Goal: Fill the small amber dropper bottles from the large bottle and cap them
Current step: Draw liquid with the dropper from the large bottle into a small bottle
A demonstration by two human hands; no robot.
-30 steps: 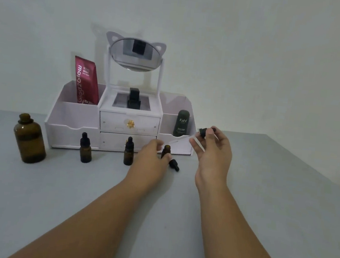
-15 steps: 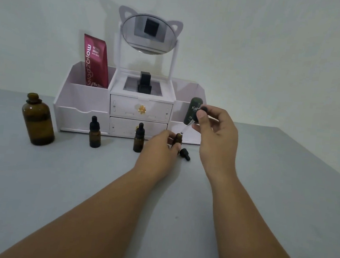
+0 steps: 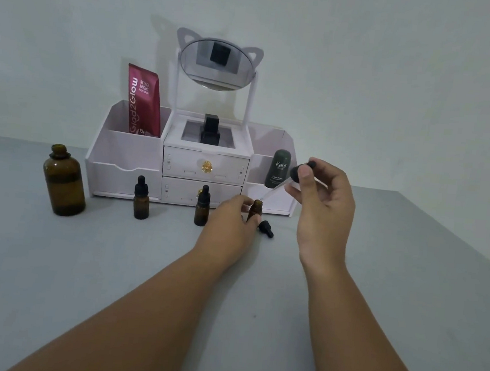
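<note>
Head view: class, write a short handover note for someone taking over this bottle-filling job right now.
Left hand: grips the uncapped small bottle, upright on the table.
Right hand: pinches a dropper, its glass tip at that bottle's mouth.
A loose dropper cap lies just right of it; the large bottle stands far left.
Done: the left capped bottle and the middle capped bottle stand closed; their fill cannot be told.
Left: finish filling the held bottle, then cap it.
</note>
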